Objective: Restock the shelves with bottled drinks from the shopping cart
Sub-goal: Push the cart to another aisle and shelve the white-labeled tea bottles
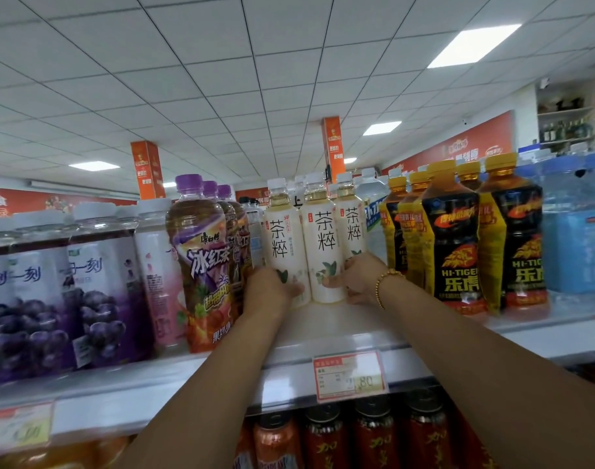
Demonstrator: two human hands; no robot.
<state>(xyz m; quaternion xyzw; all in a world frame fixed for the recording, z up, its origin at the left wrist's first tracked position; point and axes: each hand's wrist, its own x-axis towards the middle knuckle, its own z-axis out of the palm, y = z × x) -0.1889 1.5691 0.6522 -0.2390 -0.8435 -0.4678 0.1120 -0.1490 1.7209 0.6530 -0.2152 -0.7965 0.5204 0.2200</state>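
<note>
Reaching up to the top shelf (330,328), both hands bracket a cluster of three white tea bottles (323,245). The bottles stand upright in the gap between the purple-capped iced tea bottles (201,252) on the left and the yellow-capped energy drinks (451,238) on the right. The left hand (270,291) wraps the base of the left bottle, thumb across its front; its other fingers are hidden behind. The right hand (358,279) curls round the lower part of the right pair, thumb on the middle bottle. The three bottles touch one another and sit well back from the near edge. Grips this low on tall bottles invite trouble. A push toward the far side could tip the tops into the rows behind, and a sideways nudge could topple the iced tea bottles. The shopping cart is out of view.
</note>
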